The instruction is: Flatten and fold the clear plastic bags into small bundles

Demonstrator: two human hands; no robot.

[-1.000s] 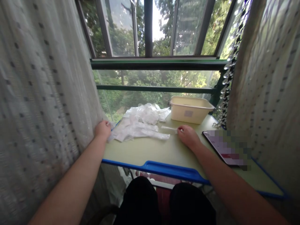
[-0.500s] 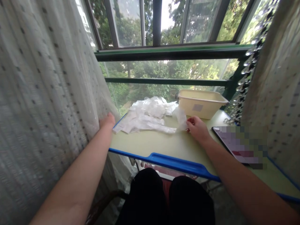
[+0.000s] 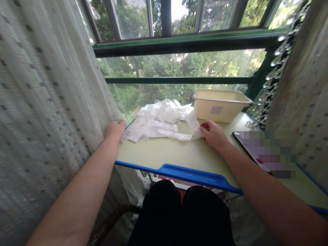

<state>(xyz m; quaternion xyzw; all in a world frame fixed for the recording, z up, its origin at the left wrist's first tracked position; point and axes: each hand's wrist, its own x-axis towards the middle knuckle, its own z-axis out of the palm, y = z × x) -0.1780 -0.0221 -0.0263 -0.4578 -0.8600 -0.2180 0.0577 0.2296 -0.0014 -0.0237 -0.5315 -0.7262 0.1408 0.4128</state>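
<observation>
A heap of clear plastic bags (image 3: pixel 159 121) lies on the pale green table (image 3: pixel 169 155) by the window. My right hand (image 3: pixel 214 134) is closed in a pinch on one clear plastic bag (image 3: pixel 192 124), lifted slightly off the table just right of the heap. My left hand (image 3: pixel 115 129) rests at the table's left edge, fingers curled against the sheer curtain (image 3: pixel 51 102) and touching the heap's left corner.
A cream plastic tub (image 3: pixel 219 105) stands at the back right. A phone (image 3: pixel 258 153) lies on the table at the right. A bead string (image 3: pixel 271 78) hangs by the right curtain. The table has a blue front rim (image 3: pixel 184 172); my knees are below it.
My right hand has picked a plastic bag up from the table, where it lay flat a second ago. The view has tilted down a little. My left hand stays at the table's edge.
</observation>
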